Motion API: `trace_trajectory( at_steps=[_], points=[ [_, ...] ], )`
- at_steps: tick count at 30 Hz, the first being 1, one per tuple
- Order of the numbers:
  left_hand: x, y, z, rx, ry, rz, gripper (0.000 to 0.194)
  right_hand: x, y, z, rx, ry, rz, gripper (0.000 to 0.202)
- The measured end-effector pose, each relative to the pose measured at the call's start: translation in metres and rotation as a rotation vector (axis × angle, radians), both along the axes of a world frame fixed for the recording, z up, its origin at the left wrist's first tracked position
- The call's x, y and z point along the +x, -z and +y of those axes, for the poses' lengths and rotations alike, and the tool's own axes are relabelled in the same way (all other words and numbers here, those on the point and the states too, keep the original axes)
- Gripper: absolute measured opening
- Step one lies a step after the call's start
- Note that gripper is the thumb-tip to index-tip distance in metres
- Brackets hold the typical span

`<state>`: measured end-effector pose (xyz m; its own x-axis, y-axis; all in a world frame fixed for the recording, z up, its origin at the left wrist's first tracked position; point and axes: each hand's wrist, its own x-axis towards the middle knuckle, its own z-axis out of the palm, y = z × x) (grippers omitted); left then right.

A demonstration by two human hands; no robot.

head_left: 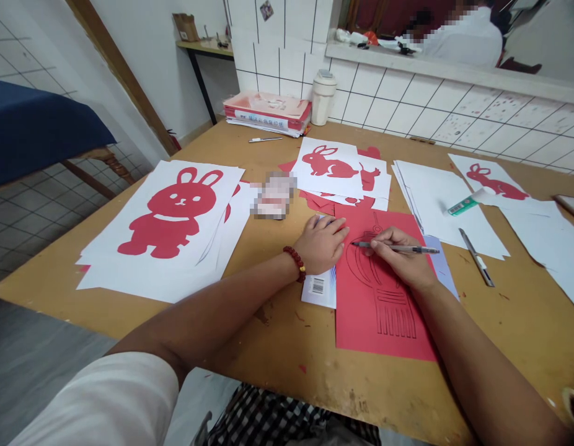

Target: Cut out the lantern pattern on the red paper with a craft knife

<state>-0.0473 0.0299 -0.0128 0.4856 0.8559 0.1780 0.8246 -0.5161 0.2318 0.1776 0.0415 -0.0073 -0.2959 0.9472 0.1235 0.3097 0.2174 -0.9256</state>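
Observation:
A red sheet lies on the table, bearing a dark line drawing of a lantern with a fringe of strips below. My right hand grips a pen, its tip touching the left side of the lantern outline. My left hand, with a beaded bracelet at the wrist, rests flat with fingers apart on the sheet's upper left edge and holds nothing. Under the red sheet a pale blue booklet with a barcode sticks out on both sides.
Rabbit paper-cuts on white sheets lie left, behind and far right. A craft knife and a green-white tube are right. Behind stand a paper stack and a white cup. A person sits beyond the ledge.

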Motion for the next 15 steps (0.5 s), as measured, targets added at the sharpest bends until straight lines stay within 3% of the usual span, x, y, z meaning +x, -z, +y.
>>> trace_trajectory(
  at_steps=[15],
  points=[
    [-0.0007,0.0016,0.0006,0.004,0.007,-0.004,0.045,0.0014,-0.0021,-0.0013,-0.001,-0.051,-0.064,0.024]
  ],
)
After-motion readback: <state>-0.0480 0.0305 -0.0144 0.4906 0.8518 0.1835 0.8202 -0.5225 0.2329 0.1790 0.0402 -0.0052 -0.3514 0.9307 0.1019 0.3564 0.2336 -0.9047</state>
